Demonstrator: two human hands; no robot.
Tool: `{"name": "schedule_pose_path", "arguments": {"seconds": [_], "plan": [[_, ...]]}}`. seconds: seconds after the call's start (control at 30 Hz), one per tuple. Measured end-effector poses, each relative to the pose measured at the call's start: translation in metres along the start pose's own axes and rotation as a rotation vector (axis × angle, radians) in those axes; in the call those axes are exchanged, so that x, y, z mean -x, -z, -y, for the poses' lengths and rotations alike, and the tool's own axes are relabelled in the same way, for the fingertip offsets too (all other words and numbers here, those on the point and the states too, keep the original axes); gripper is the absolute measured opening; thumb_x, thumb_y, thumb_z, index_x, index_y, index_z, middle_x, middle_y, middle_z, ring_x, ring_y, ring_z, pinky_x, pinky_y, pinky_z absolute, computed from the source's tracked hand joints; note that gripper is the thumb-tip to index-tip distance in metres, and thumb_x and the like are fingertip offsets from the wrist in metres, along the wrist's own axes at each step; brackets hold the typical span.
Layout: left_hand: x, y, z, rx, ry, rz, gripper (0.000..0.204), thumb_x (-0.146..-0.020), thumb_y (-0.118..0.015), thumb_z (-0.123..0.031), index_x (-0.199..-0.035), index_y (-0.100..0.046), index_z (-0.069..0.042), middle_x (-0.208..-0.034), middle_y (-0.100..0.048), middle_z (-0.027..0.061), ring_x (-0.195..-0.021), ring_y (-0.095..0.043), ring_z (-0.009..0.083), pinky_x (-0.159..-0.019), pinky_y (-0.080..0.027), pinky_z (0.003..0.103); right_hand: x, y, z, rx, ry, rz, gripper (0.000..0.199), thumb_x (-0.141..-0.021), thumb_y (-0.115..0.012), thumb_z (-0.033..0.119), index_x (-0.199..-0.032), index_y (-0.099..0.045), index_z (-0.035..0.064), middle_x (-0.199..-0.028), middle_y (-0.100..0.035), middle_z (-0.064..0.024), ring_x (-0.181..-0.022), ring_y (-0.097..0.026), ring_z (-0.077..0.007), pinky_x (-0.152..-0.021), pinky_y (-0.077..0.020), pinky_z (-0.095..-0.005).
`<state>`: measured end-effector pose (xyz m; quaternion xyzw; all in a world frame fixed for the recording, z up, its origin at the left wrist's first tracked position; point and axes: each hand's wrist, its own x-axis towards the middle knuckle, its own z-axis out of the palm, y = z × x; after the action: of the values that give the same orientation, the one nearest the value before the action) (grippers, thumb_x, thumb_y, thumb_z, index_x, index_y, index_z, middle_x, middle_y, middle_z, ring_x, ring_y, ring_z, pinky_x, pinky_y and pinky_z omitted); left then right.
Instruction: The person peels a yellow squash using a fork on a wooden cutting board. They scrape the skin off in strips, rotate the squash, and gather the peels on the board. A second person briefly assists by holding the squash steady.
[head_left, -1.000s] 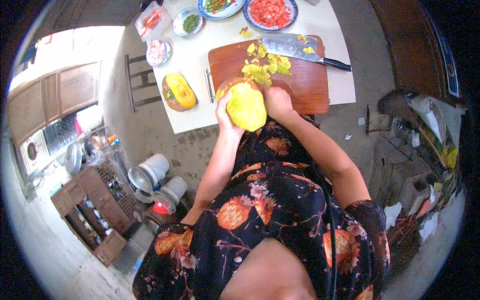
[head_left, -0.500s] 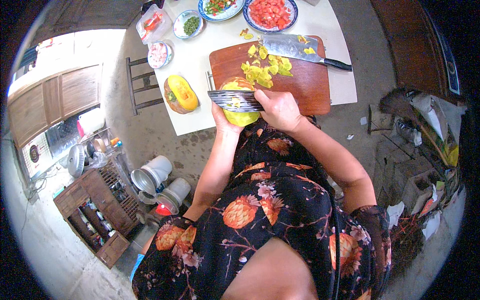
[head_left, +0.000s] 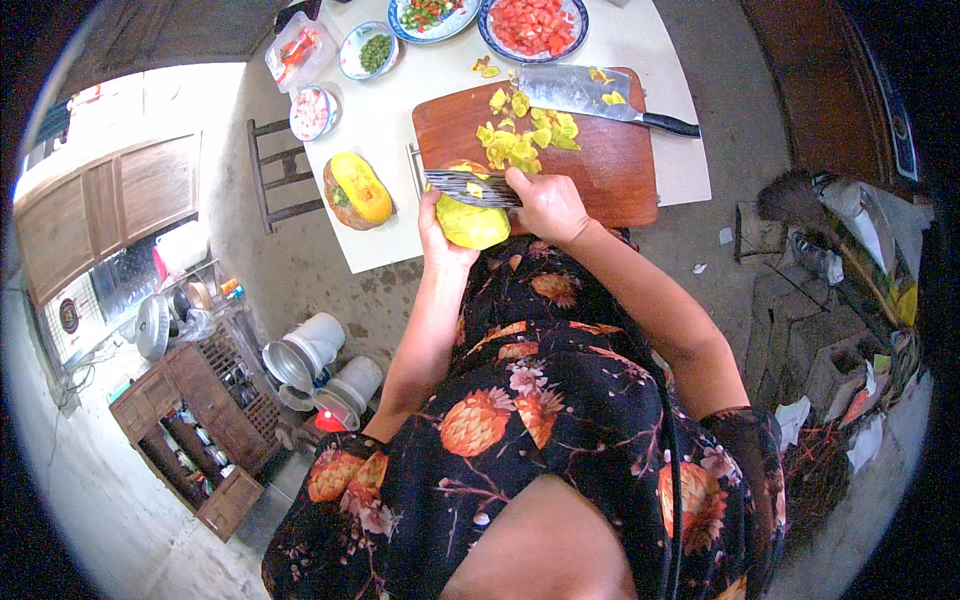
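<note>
My left hand (head_left: 446, 240) is wrapped round a partly peeled piece of yellow pumpkin (head_left: 474, 227), held at the near edge of the table. Across the pumpkin's upper side lies a knife (head_left: 492, 190) with a broad, dark striped blade, and a small yellow scrap sticks to it. The knife's handle is inside my closed right hand (head_left: 555, 208), which hides it. Just beyond is the brown cutting board (head_left: 620, 170), bearing a heap of yellow peelings (head_left: 515, 148). A cleaver (head_left: 565, 92) lies at the board's far side, its black handle pointing right.
A cut pumpkin half (head_left: 362, 190) sits left of the board. Farther back are bowls of pink pieces (head_left: 312, 112) and green bits (head_left: 375, 52), a plate of diced red pieces (head_left: 533, 25), and a plastic tub (head_left: 300, 50). A wooden chair (head_left: 278, 172) stands left of the white table.
The blade has shifted a little away from me over the pumpkin and its face has tilted. More of the peeled yellow surface shows below it. Both hands keep their hold.
</note>
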<state>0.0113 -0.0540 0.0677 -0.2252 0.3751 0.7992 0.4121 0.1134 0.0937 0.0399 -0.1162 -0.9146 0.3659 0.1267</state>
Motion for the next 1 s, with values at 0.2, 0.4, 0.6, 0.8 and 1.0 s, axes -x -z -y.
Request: {"name": "schedule_pose_path", "arguments": {"seconds": [0.2,0.4,0.6,0.8,1.0], "plan": [[-0.005,-0.002,-0.003,-0.092,-0.129,-0.001,0.042,-0.088,-0.055,-0.030,-0.123,-0.052,-0.008,-0.114,-0.063,0.0116,-0.105,-0.062,0.0275,-0.094,-0.051,0.044,-0.015,0.001,0.017,0.011,-0.201,0.198,0.017,-0.080,-0.055,0.011,-0.096,-0.049,0.0075,-0.073,-0.065,-0.0170,-0.068,-0.065,-0.0378,-0.059,-0.0516,-0.0495],[-0.009,0.002,-0.010,-0.105,-0.129,-0.133,0.044,-0.085,-0.062,-0.028,-0.124,-0.052,-0.011,-0.116,-0.062,0.0096,-0.108,-0.061,0.0270,-0.095,-0.050,0.045,-0.028,-0.012,0.025,0.025,-0.267,0.183,0.016,-0.083,-0.054,0.013,-0.097,-0.050,0.0065,-0.071,-0.066,-0.0178,-0.069,-0.067,-0.0377,-0.059,-0.0522,-0.0496],[-0.014,0.003,-0.016,0.047,0.015,-0.056,0.044,-0.084,-0.064,-0.032,-0.121,-0.055,-0.011,-0.115,-0.064,0.0102,-0.107,-0.062,0.0272,-0.094,-0.050,0.047,-0.031,-0.013,0.018,0.066,-0.191,0.187,0.016,-0.083,-0.053,0.011,-0.099,-0.050,0.0068,-0.071,-0.066,-0.0163,-0.068,-0.067,-0.0358,-0.059,-0.0531,-0.0488],[-0.020,0.005,-0.010,-0.053,0.039,-0.122,0.046,-0.082,-0.065,-0.035,-0.121,-0.055,-0.012,-0.116,-0.064,0.0084,-0.106,-0.062,0.0270,-0.092,-0.052,0.048,-0.035,-0.017,0.018,0.083,-0.320,0.225,0.022,-0.080,-0.057,0.012,-0.101,-0.051,0.0053,-0.072,-0.065,-0.0183,-0.072,-0.066,-0.0387,-0.064,-0.0525,-0.0497],[-0.020,0.007,-0.007,-0.078,-0.040,-0.089,0.046,-0.085,-0.062,-0.037,-0.123,-0.055,-0.013,-0.117,-0.063,0.0090,-0.107,-0.062,0.0272,-0.093,-0.052,0.048,-0.040,-0.010,0.018,0.083,-0.325,0.266,0.018,-0.082,-0.056,0.012,-0.098,-0.052,0.0040,-0.080,-0.067,-0.0189,-0.076,-0.068,-0.0377,-0.065,-0.0548,-0.0487]]}}
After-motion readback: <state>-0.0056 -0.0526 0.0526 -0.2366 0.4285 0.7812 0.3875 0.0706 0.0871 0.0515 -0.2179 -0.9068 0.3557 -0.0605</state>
